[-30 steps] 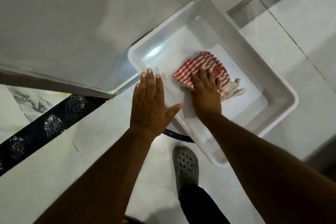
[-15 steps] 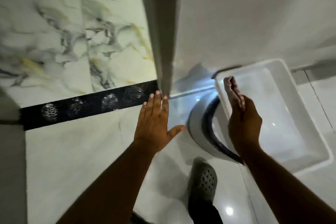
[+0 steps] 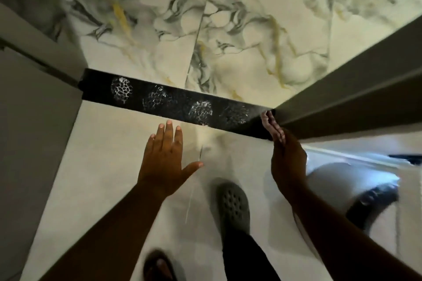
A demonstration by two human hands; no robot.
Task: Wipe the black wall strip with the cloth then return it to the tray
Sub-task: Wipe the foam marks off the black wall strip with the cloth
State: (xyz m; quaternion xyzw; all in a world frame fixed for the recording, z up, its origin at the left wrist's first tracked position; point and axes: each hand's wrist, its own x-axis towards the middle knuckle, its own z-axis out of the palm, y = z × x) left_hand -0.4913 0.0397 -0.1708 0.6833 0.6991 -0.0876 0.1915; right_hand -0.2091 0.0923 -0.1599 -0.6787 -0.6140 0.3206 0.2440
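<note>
Walls: marble-look tiles [image 3: 239,36] with grey and yellow veining filled the upper part of the view, and plain pale tiles [image 3: 109,166] lay below the strip.
Black wall strip [image 3: 178,105]: it ran as a dark band across the wall, slanting down from the left towards the right, and carried four whitish honeycomb-like patches in a row; its right end met a grey frame [image 3: 356,89], its left end a grey panel [image 3: 34,121].
Left hand [image 3: 165,162]: it lay flat with palm to the pale tile, fingers straight and together, thumb spread out to the right; the fingertips sat just below the strip's lower edge, and it held nothing.
Right hand [image 3: 285,157]: it was turned edge-on at the strip's right end, close beside the grey frame, with the fingers bunched together and pointing up.
Cloth [image 3: 270,123]: a small pale and reddish bit showed at the right fingertips, right at the strip's right end; blur made it impossible to tell how much of it the hand pinched, or whether it touched the strip.
Tray: it could not be made out; only a blurred white shape with a dark rim [image 3: 370,191] showed at the right edge.
Floor: it was pale and glossy, with a grey perforated clog [image 3: 233,207] on one foot below a dark trouser leg [image 3: 246,258], and a second foot [image 3: 159,267] blurred at the bottom edge.
</note>
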